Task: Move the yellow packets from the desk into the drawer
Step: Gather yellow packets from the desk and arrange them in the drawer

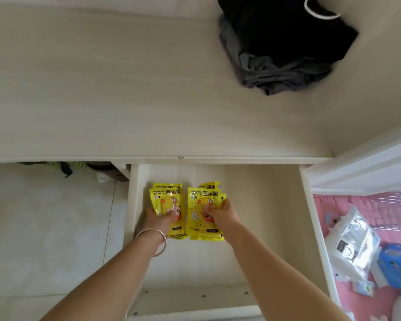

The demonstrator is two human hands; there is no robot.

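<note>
The white drawer (264, 216) is pulled out below the desk edge. Two small stacks of yellow hand-warmer packets lie side by side on its floor at the left. My left hand (156, 218), with a silver bangle on the wrist, grips the left stack of packets (166, 200) at its lower left. My right hand (220, 215) grips the right stack of packets (202, 212), thumb on top and fingers along its right edge. No yellow packets show on the pale wooden desk (125, 89).
A heap of black and grey clothing (280, 49) sits on the desk at the back right. Right of the drawer, a pink surface holds a clear plastic bag (354, 242) and a blue box (396, 265). White floor tiles lie to the left.
</note>
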